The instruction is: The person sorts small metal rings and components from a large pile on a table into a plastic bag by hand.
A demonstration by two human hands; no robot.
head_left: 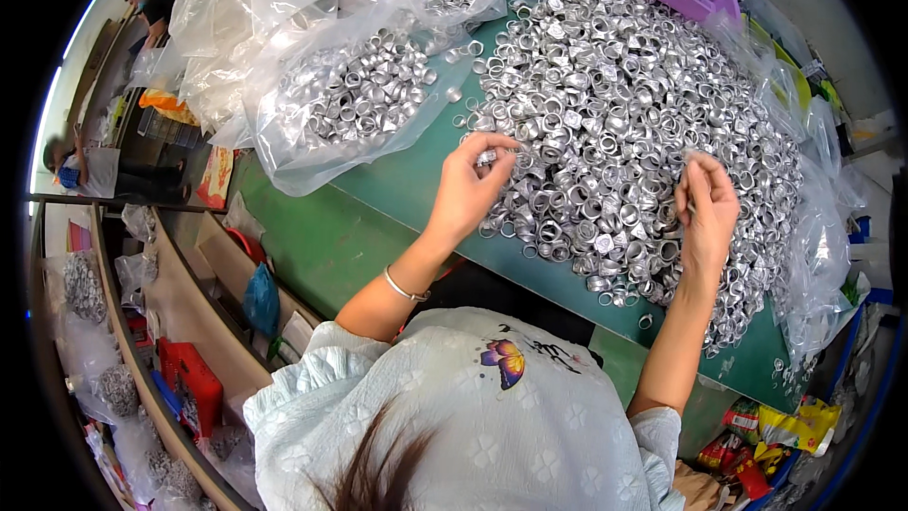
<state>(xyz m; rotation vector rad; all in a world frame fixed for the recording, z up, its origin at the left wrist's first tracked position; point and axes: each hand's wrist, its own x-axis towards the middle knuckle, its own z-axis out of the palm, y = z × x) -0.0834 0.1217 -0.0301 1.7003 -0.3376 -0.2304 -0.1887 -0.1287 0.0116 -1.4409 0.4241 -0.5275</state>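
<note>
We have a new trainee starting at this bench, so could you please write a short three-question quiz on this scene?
1. True or false: the heap of small silver metal rings lies on a green table top.
2. Which wrist wears the thin silver bracelet: A) left, B) right?
3. Fill in: the clear plastic bag of silver rings lies to the person's ____ of the heap.

Key
1. True.
2. A; it sits below the left hand, whose fingers pinch at the edge of the heap. The right hand is raised over the heap, fingers curled.
3. Left.
</note>
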